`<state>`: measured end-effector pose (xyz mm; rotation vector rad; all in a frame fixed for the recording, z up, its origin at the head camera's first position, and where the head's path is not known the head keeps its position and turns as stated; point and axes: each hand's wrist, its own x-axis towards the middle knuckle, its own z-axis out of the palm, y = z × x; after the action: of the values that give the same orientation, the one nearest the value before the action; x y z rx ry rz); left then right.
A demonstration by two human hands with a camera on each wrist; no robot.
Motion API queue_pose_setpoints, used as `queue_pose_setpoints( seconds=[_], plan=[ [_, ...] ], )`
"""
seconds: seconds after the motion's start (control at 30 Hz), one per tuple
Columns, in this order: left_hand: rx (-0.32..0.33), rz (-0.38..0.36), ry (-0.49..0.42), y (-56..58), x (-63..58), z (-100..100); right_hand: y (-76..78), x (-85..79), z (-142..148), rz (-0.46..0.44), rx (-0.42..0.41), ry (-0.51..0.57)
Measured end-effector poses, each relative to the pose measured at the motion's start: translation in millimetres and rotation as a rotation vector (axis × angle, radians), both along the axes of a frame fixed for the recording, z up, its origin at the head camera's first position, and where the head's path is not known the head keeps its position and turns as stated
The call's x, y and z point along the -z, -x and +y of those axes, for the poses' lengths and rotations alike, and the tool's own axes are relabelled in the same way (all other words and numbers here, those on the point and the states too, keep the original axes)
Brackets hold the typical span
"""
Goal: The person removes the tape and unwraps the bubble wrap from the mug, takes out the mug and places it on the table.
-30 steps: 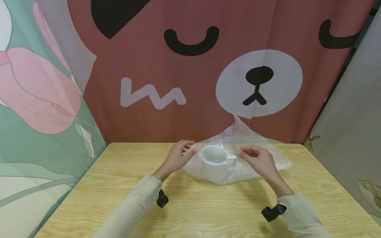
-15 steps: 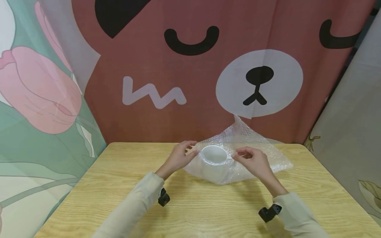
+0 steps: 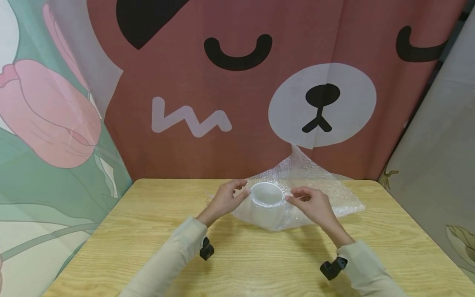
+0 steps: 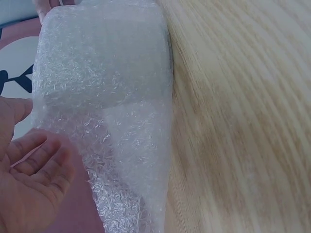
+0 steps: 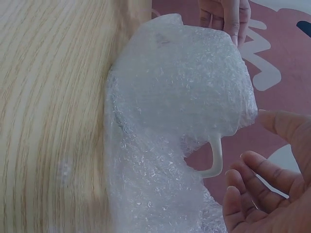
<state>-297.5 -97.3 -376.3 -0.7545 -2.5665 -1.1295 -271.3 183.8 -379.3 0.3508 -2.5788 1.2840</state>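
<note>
A white mug (image 3: 267,194) stands upright on the table, with bubble wrap (image 3: 272,218) around its side and its top uncovered. Its handle (image 5: 215,158) pokes out past the wrap in the right wrist view. At the mug's left rim is my left hand (image 3: 225,199), its thumb (image 4: 19,109) near or touching the wrap's edge and its fingers loosely bent. On the handle side, my right hand (image 3: 314,205) has its thumb tip against the wrapped rim. The fingers of that hand (image 5: 257,187) spread apart beside the handle, not round it.
Loose wrap (image 3: 311,171) spreads behind and right of the mug, one corner standing up against the backdrop curtain (image 3: 237,156). The wooden table (image 3: 241,264) ends just behind the wrap. A small black camera sits on each wrist.
My right hand has moved left, from beyond the handle to the mug's rim. The left hand has shifted slightly right, closer to the rim. The mug stays put.
</note>
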Motion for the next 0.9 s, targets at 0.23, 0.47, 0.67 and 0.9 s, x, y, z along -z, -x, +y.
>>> queue_pose_setpoints(
  seconds=[0.23, 0.47, 0.67, 0.9],
  plan=[
    [-0.019, -0.013, 0.019, 0.8, 2.0, -0.2, 0.3, 3.1, -3.4, -0.011, -0.031, 0.008],
    [-0.036, -0.047, 0.022, 1.5, 2.0, -1.2, 0.3, 5.4, -4.8, -0.020, -0.050, 0.006],
    [-0.044, -0.061, 0.020, 0.6, 0.9, -1.2, -0.9, 5.4, -6.7, -0.038, -0.056, 0.009],
    [-0.027, -0.026, 0.022, 1.5, 1.1, -1.5, -0.7, 6.0, -9.1, -0.036, -0.084, 0.021]
  ],
)
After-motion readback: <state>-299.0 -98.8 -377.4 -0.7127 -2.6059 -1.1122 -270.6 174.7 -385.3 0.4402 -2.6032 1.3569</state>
